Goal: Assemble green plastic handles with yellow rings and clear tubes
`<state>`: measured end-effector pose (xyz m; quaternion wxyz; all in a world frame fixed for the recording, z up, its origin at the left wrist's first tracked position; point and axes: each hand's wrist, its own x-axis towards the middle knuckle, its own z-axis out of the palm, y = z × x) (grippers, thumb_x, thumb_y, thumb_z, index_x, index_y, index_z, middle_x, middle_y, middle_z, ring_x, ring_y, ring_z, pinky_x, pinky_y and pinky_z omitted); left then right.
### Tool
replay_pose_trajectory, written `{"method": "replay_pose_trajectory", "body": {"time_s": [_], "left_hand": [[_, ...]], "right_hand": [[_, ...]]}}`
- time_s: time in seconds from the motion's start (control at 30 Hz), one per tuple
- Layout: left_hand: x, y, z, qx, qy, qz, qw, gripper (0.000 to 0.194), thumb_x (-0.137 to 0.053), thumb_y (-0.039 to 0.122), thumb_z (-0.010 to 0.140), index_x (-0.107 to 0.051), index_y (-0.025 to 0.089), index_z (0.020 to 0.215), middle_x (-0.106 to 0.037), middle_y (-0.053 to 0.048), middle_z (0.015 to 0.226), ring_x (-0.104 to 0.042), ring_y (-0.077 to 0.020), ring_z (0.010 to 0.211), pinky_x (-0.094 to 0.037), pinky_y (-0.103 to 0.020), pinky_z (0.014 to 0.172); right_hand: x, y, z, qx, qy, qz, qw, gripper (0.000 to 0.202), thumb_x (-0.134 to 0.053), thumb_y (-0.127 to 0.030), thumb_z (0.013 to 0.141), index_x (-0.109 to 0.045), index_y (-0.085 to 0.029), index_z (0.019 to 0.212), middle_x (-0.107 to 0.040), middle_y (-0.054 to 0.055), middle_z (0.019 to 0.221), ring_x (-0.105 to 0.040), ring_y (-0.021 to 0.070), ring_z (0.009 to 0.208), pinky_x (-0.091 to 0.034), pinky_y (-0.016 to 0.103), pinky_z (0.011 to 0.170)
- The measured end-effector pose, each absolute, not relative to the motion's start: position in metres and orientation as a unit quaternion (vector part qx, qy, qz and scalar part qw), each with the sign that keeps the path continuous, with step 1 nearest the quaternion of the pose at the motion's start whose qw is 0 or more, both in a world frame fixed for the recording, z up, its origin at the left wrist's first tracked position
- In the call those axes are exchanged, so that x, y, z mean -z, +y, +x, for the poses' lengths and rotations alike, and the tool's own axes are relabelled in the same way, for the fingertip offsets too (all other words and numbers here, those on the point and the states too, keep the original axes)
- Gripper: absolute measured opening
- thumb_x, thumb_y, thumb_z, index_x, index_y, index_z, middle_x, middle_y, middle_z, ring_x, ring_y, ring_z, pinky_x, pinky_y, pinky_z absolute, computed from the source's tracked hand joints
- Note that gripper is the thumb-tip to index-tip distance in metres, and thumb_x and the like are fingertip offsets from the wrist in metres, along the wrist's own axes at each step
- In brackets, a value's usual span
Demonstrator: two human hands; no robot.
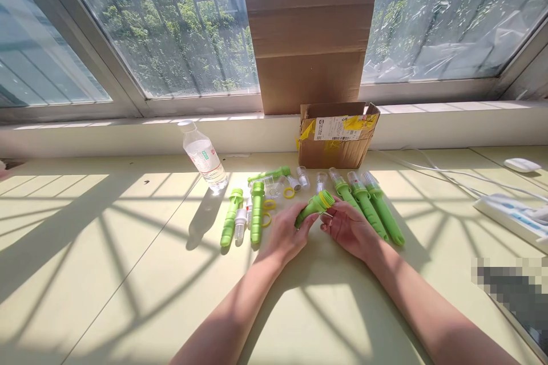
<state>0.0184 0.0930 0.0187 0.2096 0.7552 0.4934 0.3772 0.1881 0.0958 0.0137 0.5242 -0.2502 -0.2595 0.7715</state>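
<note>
The left hand (287, 232) is gripping a green tube (309, 212), its thumb and fingers curled round the body with little gap left between them. The tube is lying at a slant across these fingers, its threaded end pointing up and to the right, toward the other hand. A yellow ring (327, 199) is sitting around that threaded end. The right hand (347, 227) is holding its fingers half-curled just beside the ringed end, palm partly turned up; whether its fingertips are actually pinching the ring or only standing close to it is hard to tell, since they are overlapping there.

Both hands are working above the pale surface (308, 319), between two groups of parts. To the left, two loose green tubes (257, 214) are lying roughly side by side, with a clear cap (240, 227) between them. Loose yellow rings (289, 193) are lying near the left hand, and another green tube (274, 174) is lying crosswise behind. Just beyond the right hand, three capped green tubes (363, 205) are lying in a slanting row. A cardboard box (334, 145) is standing farther back, and a water bottle (203, 158) is standing to the left.
</note>
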Motion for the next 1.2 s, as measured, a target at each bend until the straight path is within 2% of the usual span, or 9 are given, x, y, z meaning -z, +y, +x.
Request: {"method": "replay_pose_trajectory", "body": {"time_s": [0.27, 0.53, 0.73, 0.83, 0.97, 1.07, 1.2], "left_hand": [[-0.0241, 0.0903, 0.0173, -0.353, 0.487, 0.755, 0.26, 0.033, -0.042, 0.042, 0.094, -0.064, 0.018, 0.09, -0.061, 0.0, 0.066, -0.052, -0.0127, 0.059, -0.037, -0.024, 0.059], [-0.0225, 0.09, 0.0167, -0.347, 0.481, 0.764, 0.255, 0.031, -0.043, 0.042, 0.093, -0.063, 0.019, 0.094, -0.063, -0.001, 0.072, -0.054, -0.0142, 0.064, -0.037, -0.025, 0.061], [-0.0222, 0.0908, 0.018, -0.322, 0.487, 0.779, 0.229, 0.031, -0.037, 0.041, 0.096, -0.06, 0.02, 0.093, -0.063, -0.002, 0.077, -0.055, -0.0162, 0.069, -0.037, -0.026, 0.064], [-0.0233, 0.0907, 0.0183, -0.314, 0.495, 0.778, 0.225, 0.033, -0.032, 0.041, 0.097, -0.057, 0.02, 0.093, -0.06, -0.002, 0.075, -0.054, -0.0164, 0.068, -0.036, -0.027, 0.063], [-0.0257, 0.0905, 0.0165, -0.322, 0.486, 0.772, 0.253, 0.037, -0.028, 0.042, 0.098, -0.049, 0.02, 0.077, -0.049, 0.001, 0.064, -0.045, -0.0141, 0.058, -0.031, -0.026, 0.056], [-0.0266, 0.0907, 0.0148, -0.333, 0.478, 0.762, 0.283, 0.037, -0.029, 0.042, 0.097, -0.043, 0.02, 0.07, -0.044, 0.003, 0.059, -0.041, -0.0125, 0.055, -0.029, -0.026, 0.053], [-0.0272, 0.0909, 0.0137, -0.338, 0.466, 0.751, 0.321, 0.038, -0.031, 0.044, 0.096, -0.042, 0.02, 0.068, -0.041, 0.004, 0.056, -0.039, -0.0114, 0.052, -0.028, -0.026, 0.052]], "right_hand": [[-0.0132, 0.0951, 0.1882, -0.779, -0.252, -0.239, 0.522, 0.01, -0.065, -0.024, 0.078, -0.065, -0.024, 0.089, -0.064, -0.003, 0.082, -0.049, 0.0092, 0.06, -0.044, 0.025, 0.062], [-0.0143, 0.0965, 0.1885, -0.77, -0.252, -0.265, 0.523, 0.016, -0.069, -0.022, 0.074, -0.066, -0.025, 0.089, -0.066, -0.002, 0.08, -0.051, 0.0108, 0.06, -0.044, 0.025, 0.059], [-0.0145, 0.0968, 0.1889, -0.774, -0.246, -0.252, 0.526, 0.011, -0.068, -0.023, 0.076, -0.066, -0.024, 0.087, -0.064, -0.003, 0.079, -0.049, 0.0091, 0.059, -0.044, 0.024, 0.059], [-0.0145, 0.0967, 0.1879, -0.77, -0.249, -0.255, 0.528, 0.012, -0.068, -0.023, 0.076, -0.066, -0.025, 0.088, -0.065, -0.003, 0.082, -0.048, 0.0086, 0.057, -0.044, 0.024, 0.058], [-0.0154, 0.0955, 0.186, -0.765, -0.255, -0.267, 0.528, 0.019, -0.071, -0.023, 0.076, -0.067, -0.025, 0.094, -0.066, -0.002, 0.086, -0.051, 0.0089, 0.059, -0.046, 0.024, 0.059], [-0.0157, 0.0945, 0.1859, -0.763, -0.262, -0.269, 0.527, 0.021, -0.071, -0.023, 0.076, -0.067, -0.025, 0.097, -0.067, 0.0, 0.09, -0.055, 0.0102, 0.064, -0.047, 0.025, 0.061], [-0.0156, 0.094, 0.1869, -0.768, -0.27, -0.264, 0.517, 0.021, -0.07, -0.023, 0.077, -0.066, -0.025, 0.097, -0.066, -0.001, 0.087, -0.055, 0.0095, 0.063, -0.046, 0.024, 0.061]]}}
